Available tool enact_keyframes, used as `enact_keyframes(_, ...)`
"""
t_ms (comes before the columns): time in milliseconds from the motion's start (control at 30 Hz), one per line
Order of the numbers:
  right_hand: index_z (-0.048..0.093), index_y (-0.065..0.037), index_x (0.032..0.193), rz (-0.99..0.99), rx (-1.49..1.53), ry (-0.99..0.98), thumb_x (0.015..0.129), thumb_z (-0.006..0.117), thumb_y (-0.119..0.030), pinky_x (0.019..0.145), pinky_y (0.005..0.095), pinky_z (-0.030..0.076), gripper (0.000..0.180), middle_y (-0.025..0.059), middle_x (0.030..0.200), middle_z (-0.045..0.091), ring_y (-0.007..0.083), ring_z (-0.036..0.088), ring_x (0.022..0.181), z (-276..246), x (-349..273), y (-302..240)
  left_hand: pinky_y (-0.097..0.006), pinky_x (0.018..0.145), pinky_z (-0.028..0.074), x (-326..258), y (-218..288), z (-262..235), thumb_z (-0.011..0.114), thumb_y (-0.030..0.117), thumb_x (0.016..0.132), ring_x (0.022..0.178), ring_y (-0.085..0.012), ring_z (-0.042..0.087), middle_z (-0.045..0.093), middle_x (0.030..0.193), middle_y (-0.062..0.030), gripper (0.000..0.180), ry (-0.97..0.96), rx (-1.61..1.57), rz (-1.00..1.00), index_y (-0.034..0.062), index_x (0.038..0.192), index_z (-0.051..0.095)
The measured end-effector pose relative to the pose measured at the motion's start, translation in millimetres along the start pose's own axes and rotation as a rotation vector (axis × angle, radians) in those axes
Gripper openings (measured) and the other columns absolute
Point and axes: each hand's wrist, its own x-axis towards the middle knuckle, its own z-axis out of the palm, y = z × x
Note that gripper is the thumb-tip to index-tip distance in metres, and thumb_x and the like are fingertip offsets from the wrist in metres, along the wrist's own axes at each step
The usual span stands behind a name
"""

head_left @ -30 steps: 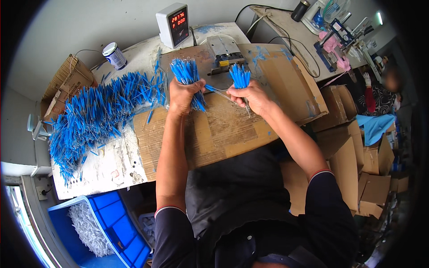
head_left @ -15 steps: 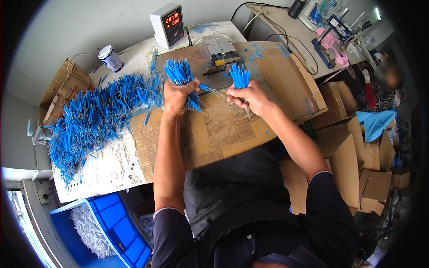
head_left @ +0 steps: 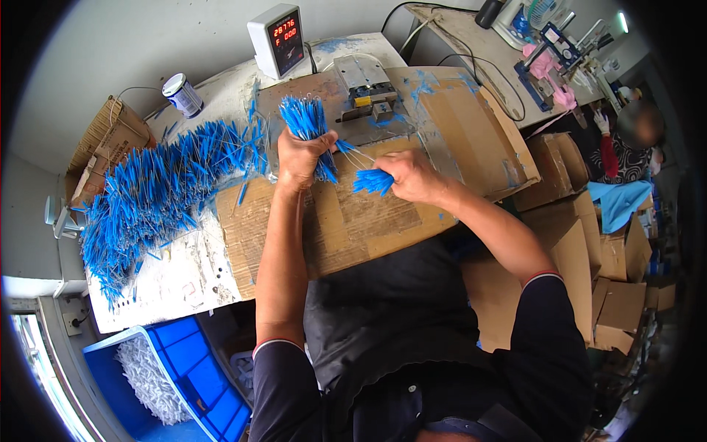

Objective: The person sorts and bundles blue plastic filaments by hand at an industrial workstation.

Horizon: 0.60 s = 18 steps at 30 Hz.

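Note:
My left hand (head_left: 302,156) is closed round a thick bundle of thin blue plastic pieces with wire loops (head_left: 303,118), held upright above the cardboard-covered bench. My right hand (head_left: 414,175) grips a smaller bunch of the same blue pieces (head_left: 373,181), whose blue ends now point left and slightly down. A few thin wires stretch across the gap between the two hands. Just beyond the hands sits a small metal fixture (head_left: 362,81) with a yellow part. To the left lies a big heap of loose blue pieces (head_left: 166,188).
A white counter box with a red display (head_left: 278,43) stands at the back, left of it a white-and-blue tub (head_left: 182,96). A cardboard box (head_left: 110,147) is behind the heap. Below left, a blue bin (head_left: 199,376) holds whitish pieces. Another person (head_left: 626,151) is at far right.
My right hand has turned over, swinging its bunch from upright to pointing left and lower. My left hand and its bundle have shifted slightly right.

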Motion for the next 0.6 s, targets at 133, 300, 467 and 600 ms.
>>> enact_keyframes(133, 0.071, -0.004, 0.096, 0.196, 0.280, 0.113, 0.078, 0.068, 0.002, 0.067, 0.0439, 0.052, 0.018, 0.0157, 0.085, 0.069, 0.0379, 0.068, 0.079, -7.8, 2.5, -2.9, -0.028, 0.060, 0.053, 0.6, 4.4, -6.9, 0.080, -0.003, 0.082, 0.064, -0.0157, 0.067, 0.070, 0.079, -0.0079, 0.017, 0.037, 0.001, -0.036, 0.0006, 0.091, 0.065)
enact_keyframes(300, 0.071, -0.003, 0.095, 0.190, 0.000, 0.382, 0.078, 0.070, 0.000, 0.072, 0.0424, 0.053, 0.017, 0.0125, 0.091, 0.071, 0.0348, 0.068, 0.085, -20.2, 19.6, -17.8, -0.028, 0.060, 0.053, -2.4, 6.1, -1.7, 0.080, -0.002, 0.082, 0.066, -0.0160, 0.067, 0.070, 0.080, -0.0085, 0.017, 0.037, 0.021, -0.001, 0.0006, 0.091, 0.065)
enact_keyframes(467, 0.072, -0.006, 0.095, 0.154, -0.105, 0.332, 0.075, 0.074, -0.001, 0.079, 0.0424, 0.053, 0.021, 0.0068, 0.095, 0.069, 0.0311, 0.066, 0.094, 3.1, 34.1, -25.9, -0.028, 0.060, 0.053, -2.2, 4.5, 0.9, 0.079, -0.002, 0.082, 0.066, -0.0165, 0.067, 0.070, 0.080, -0.0086, 0.016, 0.076, 0.002, 0.002, 0.0005, 0.090, 0.065)
enact_keyframes(600, 0.071, -0.006, 0.091, 0.216, -0.102, 0.350, 0.078, 0.077, -0.007, 0.075, 0.0432, 0.053, 0.015, 0.0092, 0.091, 0.069, 0.0314, 0.068, 0.090, 15.7, 38.6, -17.6, -0.029, 0.060, 0.054, -0.5, 3.2, 3.2, 0.079, -0.002, 0.082, 0.066, -0.0160, 0.067, 0.071, 0.080, -0.0087, 0.016, 0.085, -0.062, 0.003, 0.0000, 0.090, 0.066)
